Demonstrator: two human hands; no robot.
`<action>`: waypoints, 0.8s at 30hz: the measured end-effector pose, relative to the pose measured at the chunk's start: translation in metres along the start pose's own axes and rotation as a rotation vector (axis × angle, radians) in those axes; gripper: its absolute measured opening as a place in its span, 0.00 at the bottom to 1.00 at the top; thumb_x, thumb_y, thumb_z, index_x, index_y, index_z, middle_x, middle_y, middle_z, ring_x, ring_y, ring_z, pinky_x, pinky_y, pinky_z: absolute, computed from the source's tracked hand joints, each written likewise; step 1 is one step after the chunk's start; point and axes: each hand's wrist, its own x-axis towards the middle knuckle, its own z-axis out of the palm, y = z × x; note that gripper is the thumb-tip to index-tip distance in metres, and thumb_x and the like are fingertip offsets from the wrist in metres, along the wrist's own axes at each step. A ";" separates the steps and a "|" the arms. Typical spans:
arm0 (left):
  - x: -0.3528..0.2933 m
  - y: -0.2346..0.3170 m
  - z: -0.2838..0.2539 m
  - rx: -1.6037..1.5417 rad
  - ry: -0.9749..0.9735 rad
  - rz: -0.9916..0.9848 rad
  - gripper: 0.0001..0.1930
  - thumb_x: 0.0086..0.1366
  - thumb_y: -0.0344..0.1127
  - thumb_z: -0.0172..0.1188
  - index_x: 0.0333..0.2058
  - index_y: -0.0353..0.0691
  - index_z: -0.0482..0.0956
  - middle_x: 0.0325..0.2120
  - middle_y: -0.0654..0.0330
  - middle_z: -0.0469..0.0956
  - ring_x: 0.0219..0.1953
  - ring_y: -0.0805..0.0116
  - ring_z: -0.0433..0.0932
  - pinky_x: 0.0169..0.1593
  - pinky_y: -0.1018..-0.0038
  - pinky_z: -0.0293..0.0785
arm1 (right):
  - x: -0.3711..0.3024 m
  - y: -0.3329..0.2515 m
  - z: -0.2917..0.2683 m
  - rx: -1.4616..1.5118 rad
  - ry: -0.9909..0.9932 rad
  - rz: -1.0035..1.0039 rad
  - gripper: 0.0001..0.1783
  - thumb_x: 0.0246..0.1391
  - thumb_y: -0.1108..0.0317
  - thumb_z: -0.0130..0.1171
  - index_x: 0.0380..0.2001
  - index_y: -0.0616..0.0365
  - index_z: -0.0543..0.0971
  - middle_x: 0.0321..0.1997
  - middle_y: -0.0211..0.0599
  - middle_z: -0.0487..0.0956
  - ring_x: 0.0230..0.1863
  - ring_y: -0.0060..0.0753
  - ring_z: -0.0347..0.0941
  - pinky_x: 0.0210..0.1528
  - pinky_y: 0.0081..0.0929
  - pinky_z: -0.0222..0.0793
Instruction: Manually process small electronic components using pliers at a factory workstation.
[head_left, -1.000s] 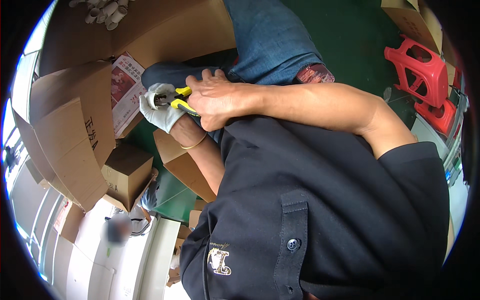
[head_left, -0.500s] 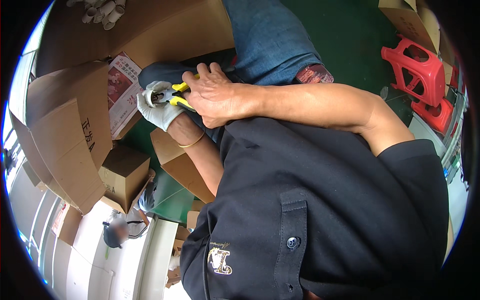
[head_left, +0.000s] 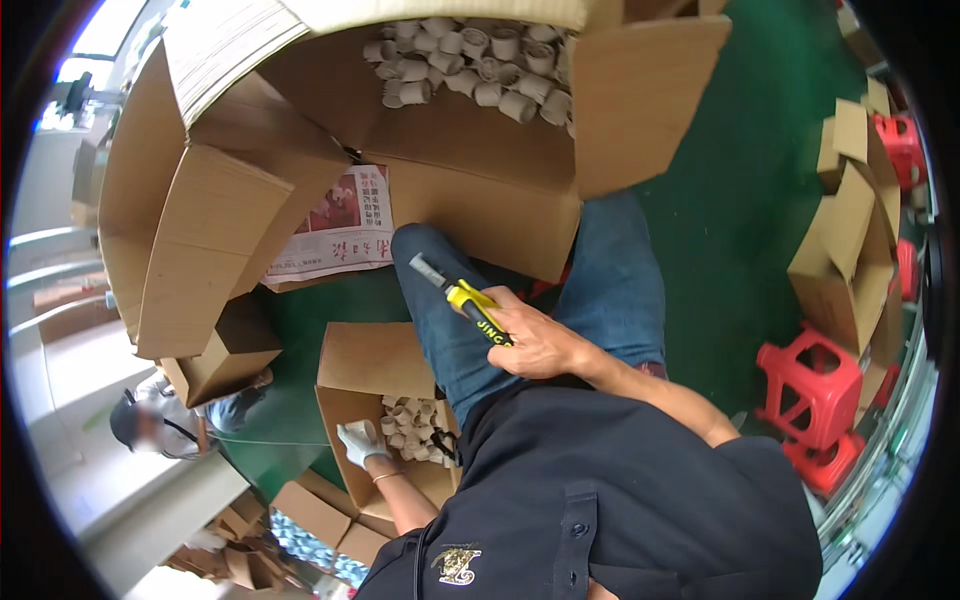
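Observation:
My right hand (head_left: 535,338) is wrapped round the yellow-and-black handles of a pair of pliers (head_left: 470,303), held over my lap with the metal jaws pointing up and left. My left hand (head_left: 362,447), in a white glove, is at the left side of a small open cardboard box (head_left: 345,410) beside my thigh. Its fingers are closed on what looks like a small white cylindrical piece (head_left: 354,430), partly hidden by the glove. Several similar white pieces (head_left: 405,418) lie inside that box. Beside them is a dark item too small to make out.
In front of my knees stands a large open carton (head_left: 470,200) with many white cylindrical pieces (head_left: 490,65) at its far end. A printed newspaper sheet (head_left: 340,225) lies by its left flap. Red stools (head_left: 815,385) and cardboard boxes (head_left: 845,265) stand right. Another person (head_left: 150,420) is at left.
My hands have come apart: the left has gone from the pliers' jaws down to the small box, while the right keeps the pliers over my lap. The view has shifted, showing more of both boxes.

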 end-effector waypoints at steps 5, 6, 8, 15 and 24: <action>0.060 0.013 0.014 0.133 -0.036 0.799 0.21 0.60 0.36 0.65 0.47 0.26 0.76 0.43 0.50 0.80 0.42 0.62 0.78 0.46 0.67 0.77 | -0.006 0.005 -0.026 0.028 0.061 0.039 0.38 0.43 0.71 0.50 0.64 0.57 0.64 0.61 0.54 0.62 0.64 0.57 0.59 0.67 0.39 0.55; -0.014 0.038 0.082 0.288 -0.148 0.849 0.18 0.62 0.30 0.62 0.49 0.25 0.75 0.44 0.51 0.80 0.43 0.66 0.78 0.51 0.70 0.74 | -0.015 0.012 -0.034 0.004 0.101 0.112 0.39 0.42 0.71 0.52 0.64 0.59 0.65 0.60 0.52 0.63 0.64 0.54 0.60 0.67 0.36 0.55; -0.112 0.088 0.165 0.392 -0.514 0.867 0.16 0.63 0.28 0.61 0.49 0.29 0.77 0.44 0.54 0.80 0.43 0.68 0.78 0.50 0.73 0.74 | -0.028 0.012 -0.045 -0.004 0.139 0.155 0.41 0.41 0.71 0.53 0.65 0.59 0.64 0.58 0.49 0.65 0.62 0.49 0.63 0.66 0.35 0.56; -0.267 0.092 0.443 0.339 -1.231 1.310 0.29 0.56 0.40 0.64 0.56 0.36 0.71 0.50 0.47 0.77 0.52 0.51 0.77 0.56 0.62 0.72 | -0.054 0.013 -0.044 0.200 0.364 0.378 0.46 0.38 0.69 0.54 0.67 0.62 0.62 0.60 0.44 0.66 0.55 0.39 0.69 0.59 0.34 0.65; -0.412 0.119 0.640 0.487 -0.715 1.233 0.29 0.43 0.52 0.75 0.37 0.36 0.79 0.37 0.52 0.82 0.40 0.53 0.82 0.46 0.60 0.76 | -0.059 0.019 -0.040 0.259 0.447 0.450 0.48 0.37 0.67 0.55 0.68 0.62 0.59 0.63 0.46 0.63 0.58 0.42 0.69 0.60 0.36 0.65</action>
